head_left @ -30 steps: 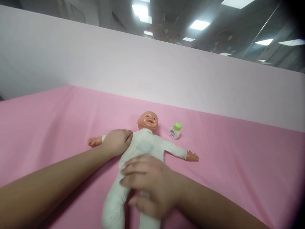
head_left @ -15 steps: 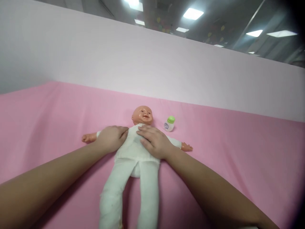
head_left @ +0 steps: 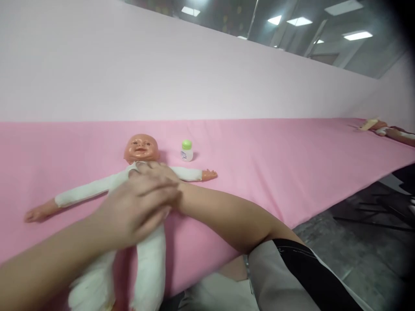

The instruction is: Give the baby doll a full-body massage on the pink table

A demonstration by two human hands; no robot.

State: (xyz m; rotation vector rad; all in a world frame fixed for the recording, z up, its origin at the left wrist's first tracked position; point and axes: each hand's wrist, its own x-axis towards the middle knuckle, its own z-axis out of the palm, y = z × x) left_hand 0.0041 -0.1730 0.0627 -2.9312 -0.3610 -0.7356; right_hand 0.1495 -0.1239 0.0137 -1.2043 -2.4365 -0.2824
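Observation:
A baby doll [head_left: 141,148] in a white suit lies face up on the pink cloth [head_left: 266,155], arms spread out. My left hand [head_left: 136,209] lies across the doll's torso with its fingers stretched out, slightly blurred. My right hand [head_left: 158,169] rests flat on the doll's chest just below the neck, partly hidden under the left hand. Neither hand holds anything. A small white bottle with a green cap [head_left: 186,150] stands upright beside the doll's head, just above its outstretched arm.
A pale pink backdrop [head_left: 194,73] rises behind the cloth-covered table. The table's front edge [head_left: 324,207] runs diagonally at right, with grey floor beyond it. Another doll [head_left: 379,126] lies at the far right end. My grey and black sleeve [head_left: 292,272] shows below.
My left hand has left the doll's upper arm and now lies over the torso, above my right hand. The view has swung, showing the table's right end and the floor.

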